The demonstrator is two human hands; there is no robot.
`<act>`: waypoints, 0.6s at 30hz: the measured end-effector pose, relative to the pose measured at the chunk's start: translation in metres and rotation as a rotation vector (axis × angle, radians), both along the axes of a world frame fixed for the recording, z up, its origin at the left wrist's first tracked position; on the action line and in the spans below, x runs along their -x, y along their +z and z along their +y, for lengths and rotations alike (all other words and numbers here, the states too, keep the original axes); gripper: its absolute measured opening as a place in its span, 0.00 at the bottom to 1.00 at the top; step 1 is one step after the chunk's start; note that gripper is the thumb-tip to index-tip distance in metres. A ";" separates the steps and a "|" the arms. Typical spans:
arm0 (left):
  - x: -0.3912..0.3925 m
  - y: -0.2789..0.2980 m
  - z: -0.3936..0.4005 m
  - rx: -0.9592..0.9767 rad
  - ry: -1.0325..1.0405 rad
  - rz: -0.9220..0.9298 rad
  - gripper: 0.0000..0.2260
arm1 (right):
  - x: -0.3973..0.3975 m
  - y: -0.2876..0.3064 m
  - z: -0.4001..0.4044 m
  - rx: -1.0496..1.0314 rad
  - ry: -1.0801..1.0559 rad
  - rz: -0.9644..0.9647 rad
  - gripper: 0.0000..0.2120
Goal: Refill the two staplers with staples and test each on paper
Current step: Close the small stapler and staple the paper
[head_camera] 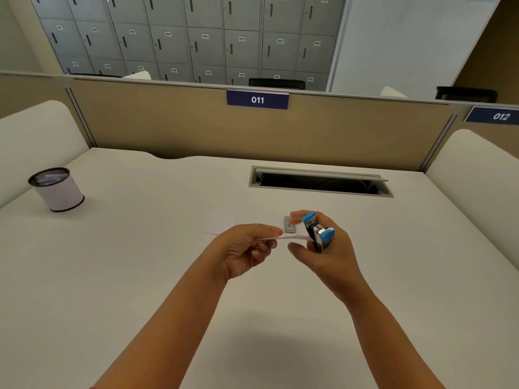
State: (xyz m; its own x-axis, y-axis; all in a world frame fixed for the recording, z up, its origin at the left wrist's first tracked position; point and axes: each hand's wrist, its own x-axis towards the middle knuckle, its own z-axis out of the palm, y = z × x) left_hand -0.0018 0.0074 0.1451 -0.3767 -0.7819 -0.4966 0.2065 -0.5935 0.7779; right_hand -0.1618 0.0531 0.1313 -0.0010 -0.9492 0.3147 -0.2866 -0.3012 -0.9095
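Note:
My right hand [328, 251] grips a small blue and silver stapler [318, 231] above the desk, thumb under it and fingers over its top. My left hand [244, 248] pinches a thin white slip of paper [289, 237] by its left end. The slip's right end reaches into the stapler's mouth. Just behind my hands a small grey box of staples [289, 224] lies on the desk. Another white sheet [222, 223] lies flat on the desk, faint against the surface. I see only one stapler.
A white cylindrical mesh-topped pot [57, 189] stands at the far left of the white desk [140, 276]. A grey cable slot [320, 182] is open at the back right. A tan partition [168, 122] with a "011" label closes the far edge.

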 end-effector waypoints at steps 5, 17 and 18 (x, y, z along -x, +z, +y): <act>0.001 0.000 0.004 0.040 -0.001 -0.046 0.10 | -0.001 0.006 -0.005 -0.073 -0.194 -0.263 0.07; 0.008 -0.001 0.010 0.306 0.113 -0.186 0.05 | 0.004 0.002 -0.002 -0.383 -0.240 -0.682 0.05; 0.009 0.000 0.011 0.324 0.119 -0.201 0.06 | 0.004 0.002 -0.002 -0.388 -0.242 -0.650 0.05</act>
State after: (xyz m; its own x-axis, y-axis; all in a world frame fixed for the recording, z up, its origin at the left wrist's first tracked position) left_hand -0.0103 0.0180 0.1453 -0.1943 -0.9426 -0.2717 0.0841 -0.2919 0.9527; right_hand -0.1655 0.0507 0.1334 -0.2911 -0.9409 -0.1728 0.3211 0.0741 -0.9442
